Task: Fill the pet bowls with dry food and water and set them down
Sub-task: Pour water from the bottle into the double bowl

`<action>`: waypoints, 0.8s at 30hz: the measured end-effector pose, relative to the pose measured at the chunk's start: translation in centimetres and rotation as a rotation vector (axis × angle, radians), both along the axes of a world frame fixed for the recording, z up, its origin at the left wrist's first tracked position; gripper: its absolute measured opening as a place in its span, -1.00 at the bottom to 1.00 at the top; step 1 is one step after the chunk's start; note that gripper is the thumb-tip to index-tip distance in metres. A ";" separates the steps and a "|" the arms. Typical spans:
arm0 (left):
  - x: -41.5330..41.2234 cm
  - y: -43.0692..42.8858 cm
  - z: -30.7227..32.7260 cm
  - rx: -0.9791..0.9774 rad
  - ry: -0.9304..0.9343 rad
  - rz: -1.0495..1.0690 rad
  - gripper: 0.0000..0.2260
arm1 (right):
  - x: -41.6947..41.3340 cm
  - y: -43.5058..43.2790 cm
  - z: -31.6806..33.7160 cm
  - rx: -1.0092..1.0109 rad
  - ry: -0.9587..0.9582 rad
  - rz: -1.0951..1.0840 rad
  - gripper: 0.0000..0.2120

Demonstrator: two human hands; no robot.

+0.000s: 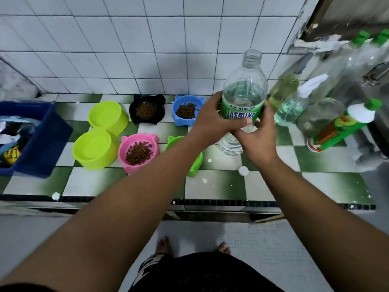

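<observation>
On the checkered counter [221, 186], both hands grip an uncapped water bottle [244, 89] upright, its base near the tiles. Left hand [212, 121] wraps the label from the left; right hand [256, 140] clasps lower, fingers closed around it. White cap [243, 171] lies just below. Pink bowl [138, 152], blue bowl [187, 110], black bowl [147, 111] hold kibble, left of the bottle.
</observation>
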State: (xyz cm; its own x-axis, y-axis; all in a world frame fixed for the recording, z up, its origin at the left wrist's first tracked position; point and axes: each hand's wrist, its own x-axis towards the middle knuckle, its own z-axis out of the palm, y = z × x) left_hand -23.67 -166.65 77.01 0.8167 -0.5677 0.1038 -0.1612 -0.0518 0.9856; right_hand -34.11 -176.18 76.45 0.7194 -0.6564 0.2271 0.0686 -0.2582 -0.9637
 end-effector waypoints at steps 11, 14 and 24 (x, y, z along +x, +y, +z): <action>-0.6 4.1 1.5 -0.060 0.032 0.174 -0.37 | 1.8 2.6 1.5 0.002 -0.035 0.159 -0.20; -0.3 6.0 1.9 -0.071 0.024 0.226 -0.39 | 2.5 4.0 1.9 -0.005 -0.040 0.212 -0.20; 4.4 12.6 3.4 -0.241 0.129 0.299 -0.40 | 6.1 9.3 -0.5 -0.080 0.075 0.290 -0.01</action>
